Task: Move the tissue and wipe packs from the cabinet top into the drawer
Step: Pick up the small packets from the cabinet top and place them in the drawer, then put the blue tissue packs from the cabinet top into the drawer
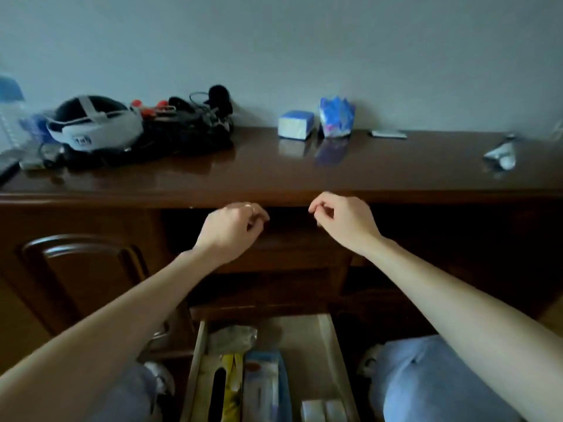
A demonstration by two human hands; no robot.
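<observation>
On the dark wooden cabinet top [274, 169], near the wall, sit a white and blue tissue pack [295, 124] and, just right of it, an upright blue wipe pack [336, 117]. Both of my hands hang in the air below the top's front edge. My left hand [231, 229] and my right hand [342, 220] have loosely curled fingers and hold nothing. Below them the drawer [330, 339] stands pulled out. It holds a yellow tissue box [222, 388], a blue and white pack [265, 388] and small white packs [324, 411].
A white and black headset [94, 123] and a tangle of black cables [189, 123] lie at the top's left. A flat card [389, 134] and a crumpled silver wrapper [501, 153] lie at the right. My knees in blue jeans flank the drawer.
</observation>
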